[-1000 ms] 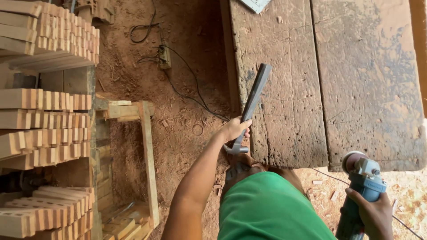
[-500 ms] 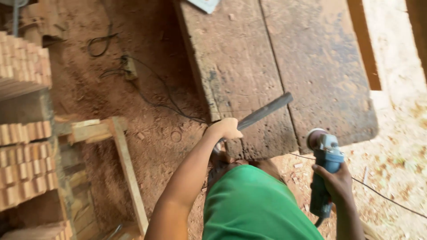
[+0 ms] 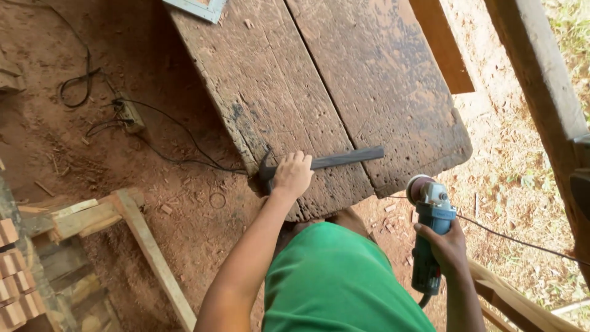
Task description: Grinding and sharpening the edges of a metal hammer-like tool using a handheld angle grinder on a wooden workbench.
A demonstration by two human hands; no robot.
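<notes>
Hammer point(image 3: 332, 161) lies on workbench point(image 3: 369, 80), grinder point(image 3: 430, 240) right.

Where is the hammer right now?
In the head view the hammer lies flat on the worn wooden table near its front edge, the left hand resting on it by its head.

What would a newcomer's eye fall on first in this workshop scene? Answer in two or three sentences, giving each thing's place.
First comes the left hand pressing a dark hammer flat on the near end of the worn wooden workbench. Next is the blue angle grinder, gripped by the right hand off the bench's near right corner, above the sawdust-strewn ground. A bright green shirt fills the bottom centre.
</notes>
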